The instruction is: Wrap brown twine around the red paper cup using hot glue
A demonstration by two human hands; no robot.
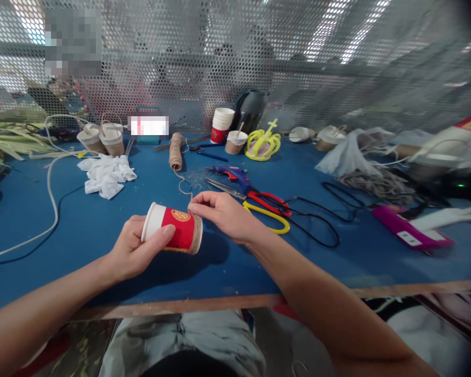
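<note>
My left hand is wrapped round a red and white paper cup that lies on its side in the air above the table, rim to the left. Brown twine is wound round the cup's base end. Between thumb and forefinger, my right hand pinches the twine beside the base. From there the strand runs back to a twine spool lying on the table. Right of my right hand are scissors with red and yellow handles and a blue glue gun.
Stacked paper cups, a twine-covered cup and a yellow crown-shaped piece stand at the back. Crumpled white cloth lies left. A purple power strip and black cable lie right. A perforated metal screen closes the back.
</note>
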